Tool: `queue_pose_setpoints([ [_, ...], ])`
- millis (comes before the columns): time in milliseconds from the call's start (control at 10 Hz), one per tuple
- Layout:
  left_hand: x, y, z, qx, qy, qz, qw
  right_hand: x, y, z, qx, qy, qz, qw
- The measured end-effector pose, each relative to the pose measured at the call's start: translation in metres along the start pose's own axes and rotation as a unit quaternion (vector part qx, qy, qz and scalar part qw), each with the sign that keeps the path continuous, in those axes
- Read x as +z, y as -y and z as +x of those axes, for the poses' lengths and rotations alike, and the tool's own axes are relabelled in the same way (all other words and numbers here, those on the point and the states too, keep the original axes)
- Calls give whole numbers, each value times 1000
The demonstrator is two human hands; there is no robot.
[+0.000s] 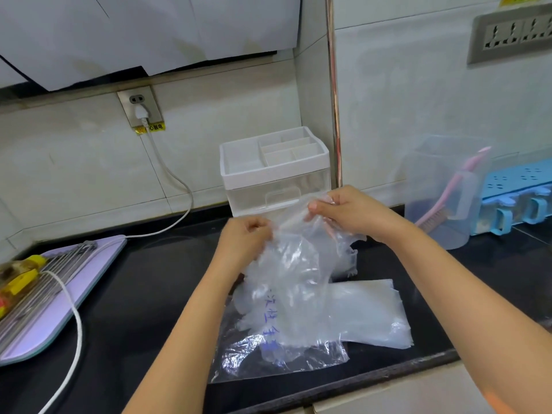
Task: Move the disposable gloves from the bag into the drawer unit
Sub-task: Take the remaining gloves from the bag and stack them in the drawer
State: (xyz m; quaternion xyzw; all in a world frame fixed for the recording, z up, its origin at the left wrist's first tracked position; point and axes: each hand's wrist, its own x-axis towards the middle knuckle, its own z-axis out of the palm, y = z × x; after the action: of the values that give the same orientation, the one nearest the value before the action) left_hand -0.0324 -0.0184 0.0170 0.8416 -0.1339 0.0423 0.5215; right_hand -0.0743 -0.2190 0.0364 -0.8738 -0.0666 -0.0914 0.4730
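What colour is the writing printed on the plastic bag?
Blue, on the clear bag; the head view shows it best.

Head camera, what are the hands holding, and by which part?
Both the left hand and right hand pinch the clear plastic bag at its raised top edge, one at each side.
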Motion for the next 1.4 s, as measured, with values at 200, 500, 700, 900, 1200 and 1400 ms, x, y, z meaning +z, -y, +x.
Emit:
queue_pose_setpoints([
  [200, -15, -11, 20, 138, -211, 80, 965, 17, -23, 30, 11, -92, 18, 996],
  [500, 50, 4, 6, 191, 24, 269, 944, 53, -60, 60, 151, -135, 0, 979],
  [700, 68, 17, 26, 29, 138, 417, 898, 52, -64, 59, 166, -109, -128, 972],
  [900, 59, 33, 43, -60, 202, 454, 866, 43, -63, 57, 154, -67, -241, 956],
  [1200, 72, 23, 50, 68, 130, 343, 928, 53, -65, 61, 144, -38, -327, 933],
  [1400, 72, 40, 57, 3, 221, 391, 894, 53, -62, 60, 126, -29, -361, 924],
])
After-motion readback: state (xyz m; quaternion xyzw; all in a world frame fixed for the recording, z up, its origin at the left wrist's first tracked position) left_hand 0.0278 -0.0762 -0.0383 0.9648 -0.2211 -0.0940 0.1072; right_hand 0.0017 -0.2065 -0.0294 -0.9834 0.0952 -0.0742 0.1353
